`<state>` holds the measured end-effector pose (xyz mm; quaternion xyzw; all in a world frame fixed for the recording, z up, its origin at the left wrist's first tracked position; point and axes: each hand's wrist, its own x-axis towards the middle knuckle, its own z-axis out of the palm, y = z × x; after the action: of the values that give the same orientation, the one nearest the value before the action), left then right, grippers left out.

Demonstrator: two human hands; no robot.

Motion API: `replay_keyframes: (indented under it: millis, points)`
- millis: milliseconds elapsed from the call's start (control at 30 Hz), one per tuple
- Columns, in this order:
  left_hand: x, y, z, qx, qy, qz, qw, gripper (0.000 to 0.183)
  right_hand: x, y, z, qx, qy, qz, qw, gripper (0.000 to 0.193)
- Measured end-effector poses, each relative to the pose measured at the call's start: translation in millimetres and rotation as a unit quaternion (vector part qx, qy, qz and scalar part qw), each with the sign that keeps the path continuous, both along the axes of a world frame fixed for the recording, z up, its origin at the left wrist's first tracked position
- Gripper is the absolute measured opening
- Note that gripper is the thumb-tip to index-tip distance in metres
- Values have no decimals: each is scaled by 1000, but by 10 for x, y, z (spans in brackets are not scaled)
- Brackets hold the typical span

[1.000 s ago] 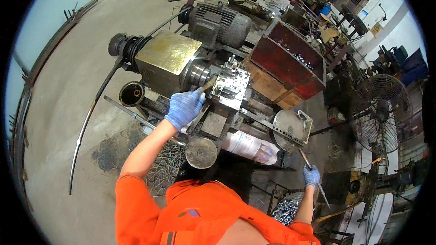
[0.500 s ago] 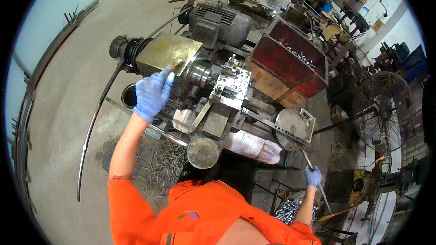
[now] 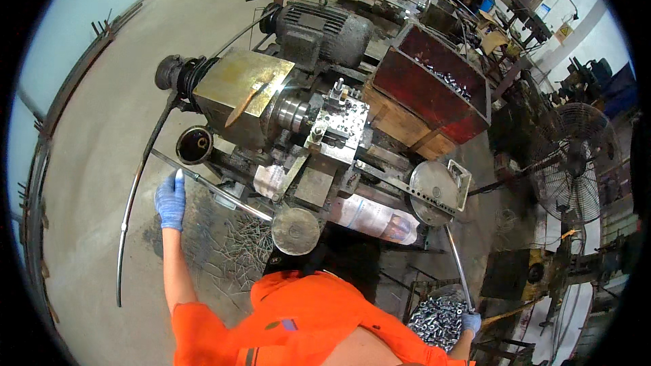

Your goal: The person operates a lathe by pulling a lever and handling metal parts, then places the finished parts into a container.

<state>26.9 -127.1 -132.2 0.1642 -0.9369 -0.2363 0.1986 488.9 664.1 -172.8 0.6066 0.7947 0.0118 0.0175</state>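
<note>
My left hand (image 3: 170, 201), in a blue glove, is empty with its fingers pointing up. It is just below the far end of a long steel rod (image 3: 224, 193) on the lathe-like machine. A brush with a wooden handle (image 3: 245, 106) lies across the brassy top of the headstock (image 3: 237, 78). At lower right, my gloved right hand (image 3: 471, 324) is closed around the lower end of a steel lever (image 3: 459, 264). The lever runs up to a round disc (image 3: 435, 186). Right of the spindle (image 3: 293, 114) stands a shiny tool block (image 3: 341, 125) with small chips on it.
Behind the machine are a motor (image 3: 325, 32) and a dark red bin (image 3: 434, 85) holding small metal parts. A basket of metal pieces (image 3: 437, 322) stands beside my right hand. Thin scrap (image 3: 237, 247) covers floor at left. A large fan (image 3: 575, 152) stands at right.
My left hand has left the brush on the headstock and moved down and left. My right hand has moved down to the lever's end, and the lever has swung toward me.
</note>
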Motion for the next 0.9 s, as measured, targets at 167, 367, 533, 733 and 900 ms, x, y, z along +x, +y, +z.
replay_keyframes:
  millis: [167, 367, 533, 733, 900]
  points:
    - [-117, -50, -347, 240, -75, 27, 968, 49, 209, 66, -79, -24, -64, -38, 997, 38]
    - [-590, 193, -552, 382, -30, 132, 914, 55, 394, 102, -234, -8, -45, -46, 998, 45]
    - [-628, 76, -885, 405, 53, 111, 906, 49, 373, 23, -229, 5, -83, -48, 995, 50]
    - [-607, 137, -791, 364, 54, 122, 922, 51, 391, -88, -209, 29, -56, -35, 997, 52]
    - [-647, 53, -924, 377, 51, 112, 918, 53, 400, -110, -219, 44, -50, -24, 997, 52]
